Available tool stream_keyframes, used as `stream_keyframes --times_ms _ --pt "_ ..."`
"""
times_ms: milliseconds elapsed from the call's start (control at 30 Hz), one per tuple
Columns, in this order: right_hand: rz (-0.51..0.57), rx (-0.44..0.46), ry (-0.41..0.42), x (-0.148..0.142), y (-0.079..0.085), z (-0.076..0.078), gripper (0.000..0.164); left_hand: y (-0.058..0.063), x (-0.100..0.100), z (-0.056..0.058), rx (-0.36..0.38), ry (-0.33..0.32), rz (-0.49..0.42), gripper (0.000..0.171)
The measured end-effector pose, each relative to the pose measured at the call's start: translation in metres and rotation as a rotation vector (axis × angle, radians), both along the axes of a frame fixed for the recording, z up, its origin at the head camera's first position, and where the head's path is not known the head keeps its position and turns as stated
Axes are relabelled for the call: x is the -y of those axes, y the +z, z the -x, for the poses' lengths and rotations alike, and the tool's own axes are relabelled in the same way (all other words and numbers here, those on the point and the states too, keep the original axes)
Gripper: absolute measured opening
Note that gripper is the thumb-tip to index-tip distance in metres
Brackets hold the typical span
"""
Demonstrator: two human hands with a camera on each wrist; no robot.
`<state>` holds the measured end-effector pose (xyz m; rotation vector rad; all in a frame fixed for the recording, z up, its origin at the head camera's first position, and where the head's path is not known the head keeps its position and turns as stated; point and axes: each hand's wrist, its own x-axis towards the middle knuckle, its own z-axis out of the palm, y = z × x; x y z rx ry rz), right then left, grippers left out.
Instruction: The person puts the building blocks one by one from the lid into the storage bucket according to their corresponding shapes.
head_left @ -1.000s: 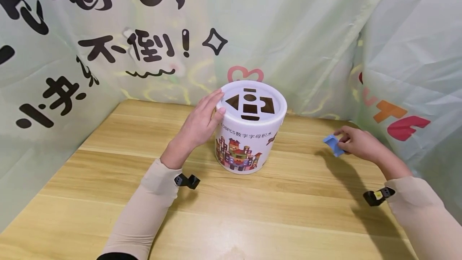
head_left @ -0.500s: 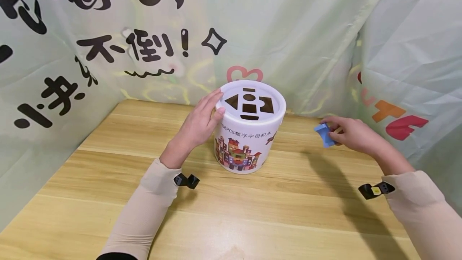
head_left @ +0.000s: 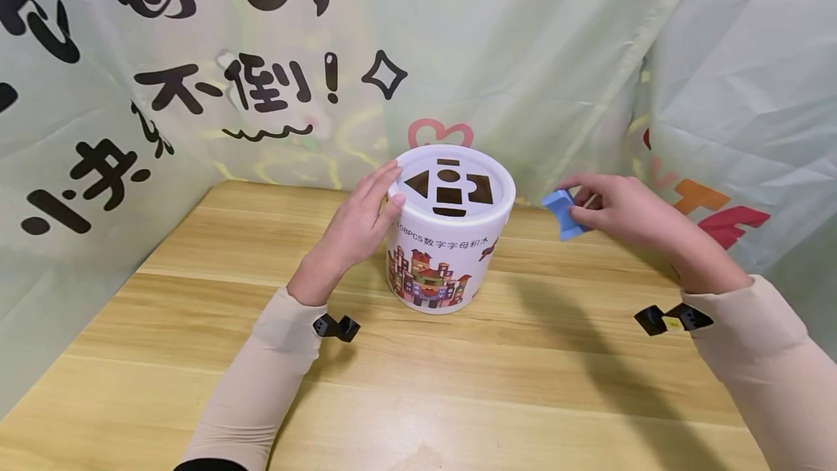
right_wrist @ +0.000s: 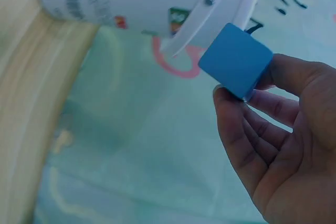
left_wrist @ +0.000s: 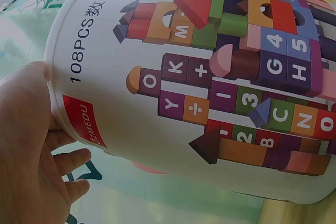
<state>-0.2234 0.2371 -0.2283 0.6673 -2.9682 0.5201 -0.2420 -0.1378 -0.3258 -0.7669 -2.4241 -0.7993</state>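
A white bucket [head_left: 438,260] with printed toy blocks stands upright on the table. Its lid [head_left: 426,207] has several cut-out holes: a triangle, a circle, a square, slots and a notched one. My left hand [head_left: 358,224] rests against the left of the lid's rim, fingers fairly straight; the left wrist view shows the thumb on the side and fingertips by the edge. To the right of the bucket, my right hand [head_left: 628,213] pinches a blue arch-notched wooden block [head_left: 564,215] between thumb and fingers, above the table. A square blue face of it shows in the right wrist view.
The wooden table [head_left: 418,384] ends at hanging printed cloth [head_left: 523,57] behind and at both sides. A white handle [right_wrist: 191,27] hangs on the bucket's side. Each wrist wears a small black camera.
My right hand has carried the blue block left and upward, closer to the bucket. The left hand and the bucket have kept their places.
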Motion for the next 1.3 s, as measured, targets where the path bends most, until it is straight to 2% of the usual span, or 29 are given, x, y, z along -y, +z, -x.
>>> stream_keyframes --times_ms 200,567,800,967,1300 --pt "-0.002 -0.038 0.008 0.025 0.017 0.003 0.031 0.0 0.001 -0.001 0.021 0.011 0.003 0.074" --pt "-0.004 0.042 -0.021 0.071 0.043 0.018 0.037 0.0 0.001 0.0 0.007 0.013 0.008 0.072" --pt "-0.054 0.136 -0.038 0.095 0.048 0.031 0.036 0.001 0.001 -0.001 0.017 0.014 0.012 0.071" --pt "-0.105 0.155 -0.039 0.11 0.05 0.038 0.034 0.001 0.001 -0.001 0.017 0.014 0.012 0.073" --pt "-0.162 0.196 -0.102 0.125 0.044 0.048 0.03 0.0 0.001 0.0 0.003 0.009 0.016 0.075"
